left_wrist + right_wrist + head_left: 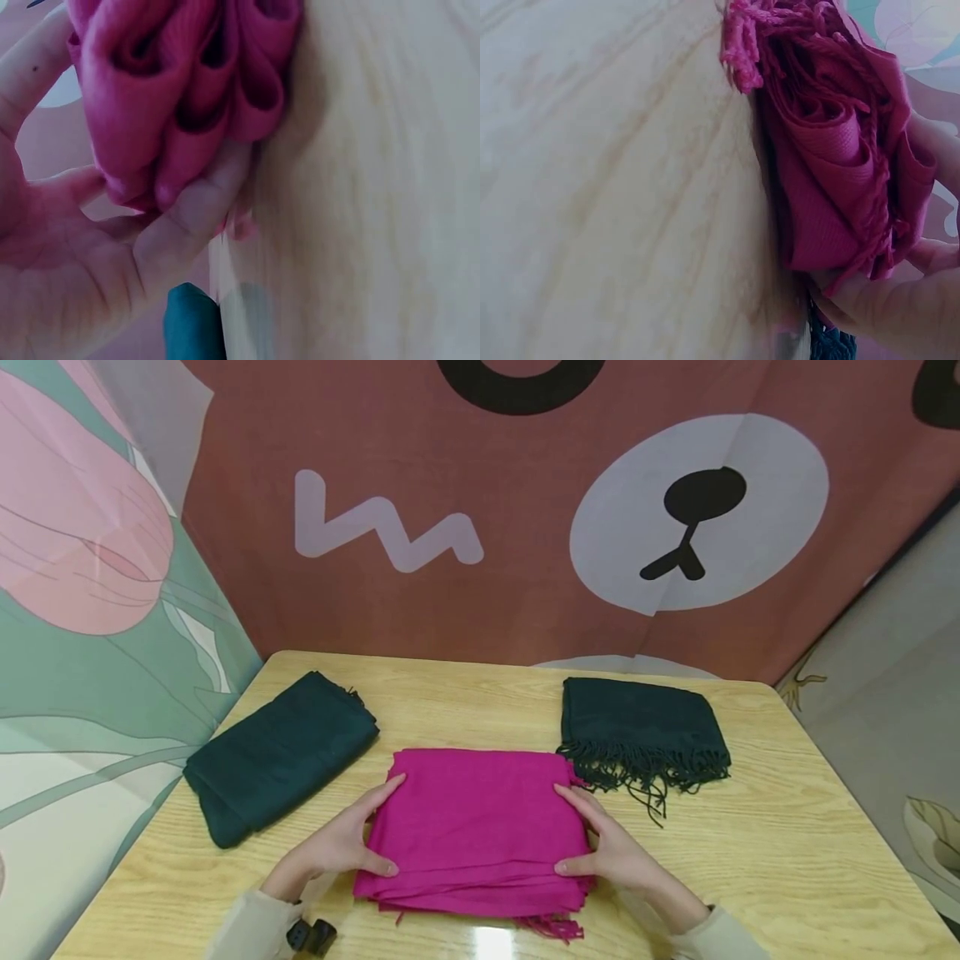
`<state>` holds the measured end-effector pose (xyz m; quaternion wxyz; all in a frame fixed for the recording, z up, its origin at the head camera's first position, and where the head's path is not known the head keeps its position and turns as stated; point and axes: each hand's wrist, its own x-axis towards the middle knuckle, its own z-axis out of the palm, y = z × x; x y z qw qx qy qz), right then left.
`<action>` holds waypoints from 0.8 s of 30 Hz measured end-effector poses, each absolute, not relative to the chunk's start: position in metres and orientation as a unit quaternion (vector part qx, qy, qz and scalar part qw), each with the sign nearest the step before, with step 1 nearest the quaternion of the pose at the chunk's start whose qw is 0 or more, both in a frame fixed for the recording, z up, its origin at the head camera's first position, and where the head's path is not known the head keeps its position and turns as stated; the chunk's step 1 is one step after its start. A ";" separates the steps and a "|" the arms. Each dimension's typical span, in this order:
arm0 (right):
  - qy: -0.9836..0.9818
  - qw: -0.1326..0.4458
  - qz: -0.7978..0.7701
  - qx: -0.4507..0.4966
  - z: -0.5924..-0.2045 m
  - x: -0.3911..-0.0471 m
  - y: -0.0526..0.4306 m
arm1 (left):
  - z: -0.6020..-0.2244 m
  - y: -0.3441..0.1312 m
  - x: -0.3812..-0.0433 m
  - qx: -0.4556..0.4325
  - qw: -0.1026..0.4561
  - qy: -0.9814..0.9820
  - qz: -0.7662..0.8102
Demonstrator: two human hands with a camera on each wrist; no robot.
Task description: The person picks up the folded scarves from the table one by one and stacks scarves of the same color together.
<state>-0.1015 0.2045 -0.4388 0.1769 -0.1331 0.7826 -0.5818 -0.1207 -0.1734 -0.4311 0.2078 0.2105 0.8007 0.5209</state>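
Observation:
A folded magenta scarf [480, 818] lies in several layers at the front middle of the table, with tassels at its near right corner. My left hand [348, 839] grips its left side, the thumb resting on top. In the left wrist view the scarf's looped folds [187, 97] sit between the thumb and a finger tucked under the bottom layer. On the right side my right hand [611, 852] holds the scarf the same way. The right wrist view shows rolled layers and twisted fringe [817, 127], with fingers [892, 304] under the edge.
A dark green folded scarf [281, 760] lies slantwise at the left. Another dark green scarf [637, 718], fringe facing me, lies at the back right, close to the magenta one. Printed cloth [525, 593] hangs behind the wooden table [787, 843]. A small black object [311, 937] is by the left sleeve.

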 end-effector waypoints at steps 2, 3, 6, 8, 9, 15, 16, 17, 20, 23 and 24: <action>0.785 0.175 -0.580 -0.129 -0.438 -0.102 0.204 | -0.432 -0.174 -0.122 0.212 0.207 0.800 0.522; 0.787 0.175 -0.578 -0.125 -0.438 -0.102 0.203 | -0.433 -0.174 -0.122 0.212 0.207 0.799 0.524; 0.791 0.175 -0.575 -0.116 -0.435 -0.102 0.201 | -0.434 -0.174 -0.124 0.208 0.204 0.798 0.528; 0.793 0.174 -0.573 -0.113 -0.433 -0.103 0.200 | -0.435 -0.173 -0.126 0.203 0.200 0.798 0.532; 0.792 0.174 -0.574 -0.112 -0.432 -0.103 0.199 | -0.435 -0.172 -0.126 0.200 0.199 0.798 0.533; 0.785 0.175 -0.583 -0.113 -0.432 -0.106 0.198 | -0.434 -0.171 -0.129 0.194 0.190 0.806 0.526; 0.786 0.174 -0.583 -0.112 -0.433 -0.107 0.198 | -0.433 -0.171 -0.129 0.195 0.187 0.809 0.523; 0.786 0.174 -0.583 -0.109 -0.434 -0.108 0.198 | -0.433 -0.171 -0.129 0.195 0.185 0.810 0.521; 0.790 0.172 -0.578 -0.106 -0.435 -0.111 0.198 | -0.432 -0.171 -0.131 0.196 0.180 0.814 0.516; 0.795 0.170 -0.572 -0.108 -0.435 -0.112 0.197 | -0.431 -0.171 -0.131 0.193 0.180 0.813 0.518; 0.798 0.168 -0.569 -0.111 -0.434 -0.113 0.197 | -0.432 -0.171 -0.132 0.192 0.180 0.813 0.520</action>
